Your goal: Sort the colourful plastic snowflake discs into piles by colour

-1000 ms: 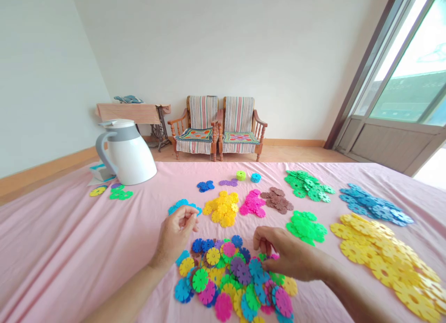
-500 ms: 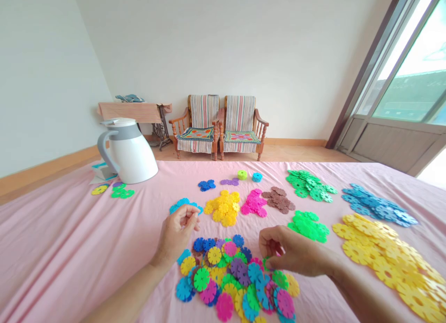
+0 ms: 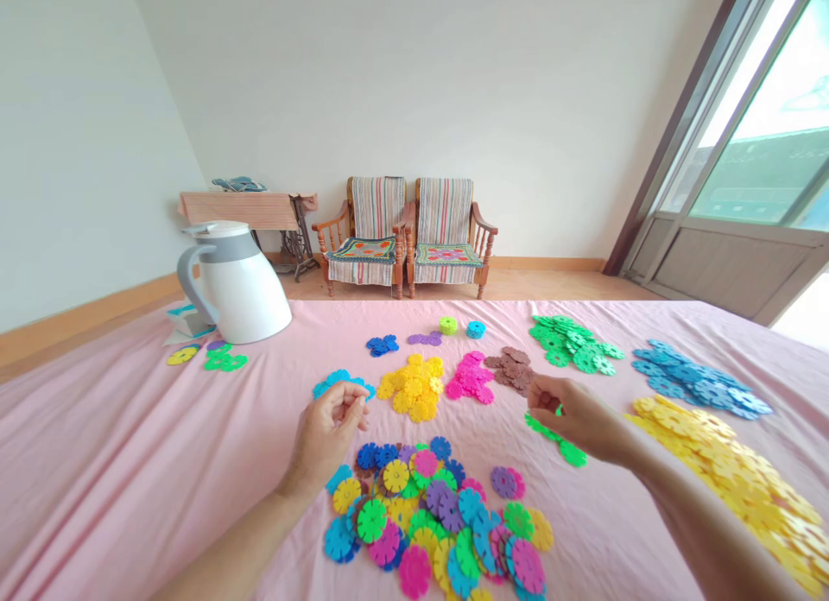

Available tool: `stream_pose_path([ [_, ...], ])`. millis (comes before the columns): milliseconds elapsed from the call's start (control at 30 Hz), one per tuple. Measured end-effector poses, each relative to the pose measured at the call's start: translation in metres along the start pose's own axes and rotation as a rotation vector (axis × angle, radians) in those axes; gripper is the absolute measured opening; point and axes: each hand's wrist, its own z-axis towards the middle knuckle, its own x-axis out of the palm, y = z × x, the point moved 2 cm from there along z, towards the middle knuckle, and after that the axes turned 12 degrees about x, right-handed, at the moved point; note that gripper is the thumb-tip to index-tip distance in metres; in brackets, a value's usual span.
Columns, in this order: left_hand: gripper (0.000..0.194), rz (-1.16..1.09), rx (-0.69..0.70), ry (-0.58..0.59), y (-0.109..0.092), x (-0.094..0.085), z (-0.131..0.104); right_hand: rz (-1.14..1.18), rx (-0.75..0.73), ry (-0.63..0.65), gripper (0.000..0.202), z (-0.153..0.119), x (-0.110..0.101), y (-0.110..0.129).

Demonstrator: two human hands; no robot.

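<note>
My left hand [image 3: 330, 428] is raised beside the light blue flower-shaped plastic discs [image 3: 341, 379], thumb and fingers curled together, with nothing visible between them. My right hand [image 3: 570, 411] hovers over the bright green discs [image 3: 572, 452], hiding much of that pile. Its fingers are closed, and whatever they may hold is hidden. Between my forearms lies a mixed heap of notched discs [image 3: 442, 506] in several colours. At its upper right a purple disc [image 3: 503, 482] overlaps a pink one.
Sorted yellow discs [image 3: 414, 387], pink discs [image 3: 471, 378], brown discs [image 3: 511, 370], darker green discs [image 3: 570, 342] and blue discs [image 3: 699, 381] lie farther back. A large yellow pile [image 3: 731, 480] spreads at right. A white jug [image 3: 249, 294] stands on the pink cloth [image 3: 161, 463] at left.
My right hand has moved from the mixed heap up and right to the bright green pile, uncovering the purple and pink discs at the heap's edge. My left hand is nearly still.
</note>
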Motion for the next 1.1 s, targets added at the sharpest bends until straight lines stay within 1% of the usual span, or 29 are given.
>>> stream_pose_path([
  [100,0.015,0.003,-0.001,0.001,0.001,0.0,0.0,-0.072,0.078,-0.016,0.004,0.004,-0.015,-0.022],
  [167,0.014,0.006,0.001,0.0,0.002,-0.001,0.0,-0.1,0.077,-0.05,0.007,0.002,-0.02,-0.024],
  [200,0.014,0.007,0.003,-0.001,0.002,-0.001,-0.001,-0.104,0.052,-0.046,0.009,-0.001,-0.021,-0.02],
  [233,0.014,0.008,0.005,-0.003,0.003,-0.001,-0.001,-0.098,0.012,-0.01,0.011,-0.005,-0.02,-0.014],
  [267,0.014,0.008,0.005,-0.005,0.003,-0.001,-0.001,-0.083,-0.042,0.059,0.012,-0.01,-0.018,-0.005],
  [333,0.014,0.011,0.004,-0.009,0.004,-0.001,0.0,-0.042,-0.169,0.275,0.016,-0.023,-0.01,0.016],
  [367,0.014,0.012,0.002,-0.009,0.004,-0.001,0.0,-0.037,-0.222,0.364,0.019,-0.029,-0.006,0.026],
  [433,0.015,0.017,-0.005,-0.008,0.005,-0.001,0.0,-0.069,-0.278,0.438,0.026,-0.039,0.002,0.041],
  [467,0.015,0.018,-0.008,-0.007,0.005,-0.001,0.0,-0.095,-0.289,0.448,0.028,-0.042,0.006,0.045],
  [600,0.016,0.018,-0.014,-0.001,0.005,-0.001,0.0,-0.149,-0.303,0.454,0.03,-0.045,0.019,0.047],
  [700,0.016,0.017,-0.012,0.0,0.004,-0.001,0.0,-0.155,-0.31,0.448,0.029,-0.045,0.022,0.046],
  [800,0.016,0.016,-0.008,-0.003,0.004,-0.001,0.0,-0.143,-0.292,0.454,0.022,-0.045,0.017,0.048],
  [900,0.016,0.015,-0.008,-0.008,0.004,-0.001,0.0,-0.1,-0.24,0.442,0.008,-0.041,0.004,0.045],
  [967,0.015,0.017,-0.007,-0.008,0.004,-0.001,0.0,-0.075,-0.193,0.361,0.004,-0.034,-0.008,0.034],
  [1100,0.014,0.027,0.003,-0.007,0.004,-0.001,0.0,-0.112,-0.051,0.114,0.005,-0.014,-0.024,-0.005],
])
